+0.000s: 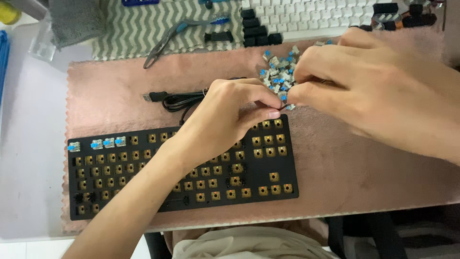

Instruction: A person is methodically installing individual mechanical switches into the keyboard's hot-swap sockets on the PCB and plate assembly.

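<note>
A black keyboard frame (143,172) with bare brass-coloured sockets lies on a pink cloth (345,158). Several blue-stemmed switches (108,143) sit in its top-left row. A heap of loose blue switches (278,72) lies beyond its top-right corner. My left hand (225,120) reaches across the frame, and its fingertips meet those of my right hand (373,86) at the heap's near edge. Together they pinch one small blue switch (284,98). Which hand bears it I cannot tell.
A coiled black cable with a plug (177,100) lies behind the frame. Farther back, on a zigzag-patterned mat (129,29), are a blue and grey puller tool (182,33), black keycaps (256,29) and a block of white keycaps (311,17). A grey cloth (76,19) sits top left.
</note>
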